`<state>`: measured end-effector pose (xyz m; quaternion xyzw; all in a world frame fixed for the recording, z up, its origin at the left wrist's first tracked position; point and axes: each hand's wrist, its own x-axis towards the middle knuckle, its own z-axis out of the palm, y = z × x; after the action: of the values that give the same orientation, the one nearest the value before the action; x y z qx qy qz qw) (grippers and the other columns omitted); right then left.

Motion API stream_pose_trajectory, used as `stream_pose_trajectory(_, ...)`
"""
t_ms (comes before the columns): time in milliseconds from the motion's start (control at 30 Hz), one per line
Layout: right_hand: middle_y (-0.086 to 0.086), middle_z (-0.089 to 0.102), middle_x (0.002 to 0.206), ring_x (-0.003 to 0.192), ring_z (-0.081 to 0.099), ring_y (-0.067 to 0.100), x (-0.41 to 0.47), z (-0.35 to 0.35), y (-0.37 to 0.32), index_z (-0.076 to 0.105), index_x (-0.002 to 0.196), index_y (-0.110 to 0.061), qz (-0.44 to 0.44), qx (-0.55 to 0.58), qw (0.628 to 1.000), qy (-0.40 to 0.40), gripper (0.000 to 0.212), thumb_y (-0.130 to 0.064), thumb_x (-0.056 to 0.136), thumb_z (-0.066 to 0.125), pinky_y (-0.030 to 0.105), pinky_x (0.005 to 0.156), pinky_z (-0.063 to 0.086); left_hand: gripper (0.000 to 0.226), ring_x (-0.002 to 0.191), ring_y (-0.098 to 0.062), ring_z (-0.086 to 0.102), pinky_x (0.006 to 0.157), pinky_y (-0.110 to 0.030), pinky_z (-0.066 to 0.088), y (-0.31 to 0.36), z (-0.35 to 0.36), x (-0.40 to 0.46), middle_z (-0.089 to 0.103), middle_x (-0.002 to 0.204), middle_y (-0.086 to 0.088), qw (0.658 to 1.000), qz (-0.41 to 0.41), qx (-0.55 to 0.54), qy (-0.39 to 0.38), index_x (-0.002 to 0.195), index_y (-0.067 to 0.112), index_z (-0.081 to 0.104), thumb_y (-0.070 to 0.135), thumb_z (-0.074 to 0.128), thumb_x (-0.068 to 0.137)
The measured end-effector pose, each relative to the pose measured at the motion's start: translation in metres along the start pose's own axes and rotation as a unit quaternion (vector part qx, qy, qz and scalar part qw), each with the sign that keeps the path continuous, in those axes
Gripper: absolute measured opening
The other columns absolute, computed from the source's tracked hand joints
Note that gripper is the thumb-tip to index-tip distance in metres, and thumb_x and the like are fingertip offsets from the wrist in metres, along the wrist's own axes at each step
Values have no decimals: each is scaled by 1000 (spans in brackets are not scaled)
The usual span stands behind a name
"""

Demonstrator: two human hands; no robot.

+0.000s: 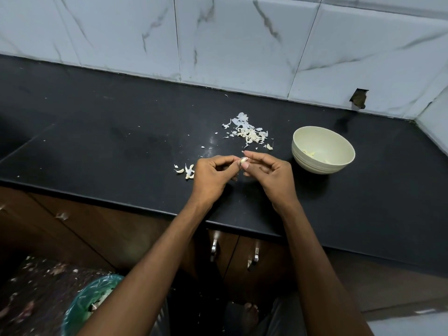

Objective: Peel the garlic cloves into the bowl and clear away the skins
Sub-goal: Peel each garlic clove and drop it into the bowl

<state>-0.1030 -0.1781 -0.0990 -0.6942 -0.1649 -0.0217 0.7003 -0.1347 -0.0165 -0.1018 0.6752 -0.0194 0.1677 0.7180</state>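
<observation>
Glossy black counter [121,132], papery skins [249,133]

Garlic clove [243,161] mostly hidden between fingers [252,156]. Bowl [323,151] contents too small to count. Bin [93,303] blurred, cut by forearm.

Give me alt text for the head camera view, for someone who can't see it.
Two hands, left hand and right hand, pinch a garlic clove over a black counter. A pile of skins lies just beyond them, and a pale bowl holding peeled cloves sits to the right.
</observation>
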Motion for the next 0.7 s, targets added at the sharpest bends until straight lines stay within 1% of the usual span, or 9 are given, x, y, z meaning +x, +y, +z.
stream_pose_trajectory(100,8,81,101,95,76,16,0,0,2,74,122,-2,-13,-16,1000,0,29,-3,92,75,27,81,60,9,68,-17,63,66,-33,58,1,0,-1,75,86,-18,1000,-5,3,-6,99,5,82,6,77,91)
stream_pose_trajectory(200,9,79,107,97,75,15,1,1,5,72,126,-2,-17,-43,999,-2,31,-5,95,74,30,86,61,9,69,-17,64,66,-32,59,1,-1,-1,75,87,-20,1000,-14,-3,-14,99,7,82,8,78,91)
stream_pose_trajectory(267,12,76,111,97,72,12,1,0,6,71,129,-3,-19,-56,998,-12,32,-5,96,72,29,88,60,9,69,-18,63,66,-32,58,2,-2,-2,75,88,-22,1000,-18,-11,-20,99,8,82,8,77,91)
stream_pose_trajectory(367,10,74,111,97,70,11,2,0,6,70,131,-4,-25,-73,997,-23,34,-6,97,71,29,88,59,10,68,-12,63,64,-28,58,4,-1,-2,77,86,-17,1000,-18,-14,-22,100,4,81,5,75,92)
stream_pose_trajectory(400,10,74,110,96,70,12,2,-1,6,70,131,-5,-24,-78,996,-22,34,-6,97,72,32,89,60,10,67,-10,63,63,-26,58,4,-1,-2,77,85,-15,999,-19,-14,-22,100,3,81,4,74,92)
stream_pose_trajectory(467,11,74,110,95,69,15,2,-1,6,72,129,-9,-26,-92,995,-18,34,-6,95,73,44,92,61,10,67,-8,64,63,-24,57,4,0,-3,77,83,-14,999,-19,-10,-25,100,1,80,1,73,93)
stream_pose_trajectory(533,11,74,108,92,69,16,2,0,6,73,127,-13,-31,-109,993,-13,33,-9,95,74,51,91,59,10,67,-7,65,63,-24,57,5,0,-3,77,82,-14,999,-17,-5,-29,100,1,80,0,72,94)
stream_pose_trajectory(600,13,73,104,88,68,18,1,0,6,74,126,-12,-32,-109,993,-10,32,-10,94,75,48,85,58,10,65,-6,66,62,-23,57,6,1,-4,77,82,-15,999,-12,-4,-31,100,0,80,0,72,94)
stream_pose_trajectory(700,19,73,101,83,68,17,0,1,4,75,124,-7,-30,-91,995,-6,30,-8,94,75,34,82,56,9,63,-7,63,60,-23,56,5,1,-3,76,79,-14,1000,-7,-11,-17,98,1,80,0,73,93)
